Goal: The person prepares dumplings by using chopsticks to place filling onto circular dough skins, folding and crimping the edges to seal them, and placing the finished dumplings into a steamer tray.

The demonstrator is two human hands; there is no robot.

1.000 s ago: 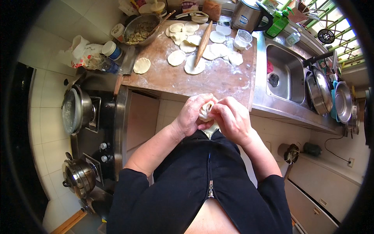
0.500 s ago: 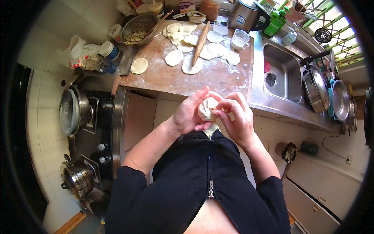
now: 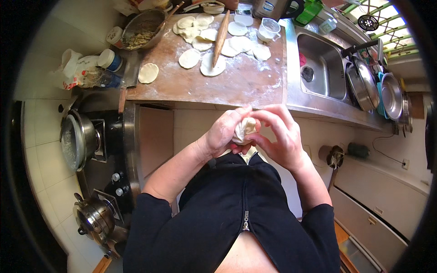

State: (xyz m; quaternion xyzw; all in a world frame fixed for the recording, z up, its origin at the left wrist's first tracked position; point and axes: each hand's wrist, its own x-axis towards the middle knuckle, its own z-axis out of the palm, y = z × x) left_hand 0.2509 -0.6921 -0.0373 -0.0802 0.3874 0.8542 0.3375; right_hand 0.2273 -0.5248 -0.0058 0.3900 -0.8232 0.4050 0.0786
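A pleated dough bun [image 3: 245,129] is held in front of my body, just off the near edge of the board. My left hand [image 3: 223,132] cups it from the left and beneath. My right hand [image 3: 280,136] grips its right side, thumb and fingers on the dough. On the floured wooden board [image 3: 182,91] lie several round dough wrappers [image 3: 189,58], some overlapping. A wooden rolling pin [image 3: 221,41] rests with its near end on one wrapper. A metal bowl of chopped filling [image 3: 141,40] stands at the far left, a wooden utensil leaning in it.
To the left is a stove with a steel pot [image 3: 75,136] and a lidded pot [image 3: 93,218]. A cleaver [image 3: 131,75] lies along the board's left edge. A clear plastic cup [image 3: 268,30] stands at the far right of the board, before the steel sink [image 3: 323,68].
The view has shifted, so the board and sink sit higher and further left. My right fingers have moved from pinching the bun's top to gripping its right side; the bun has tilted.
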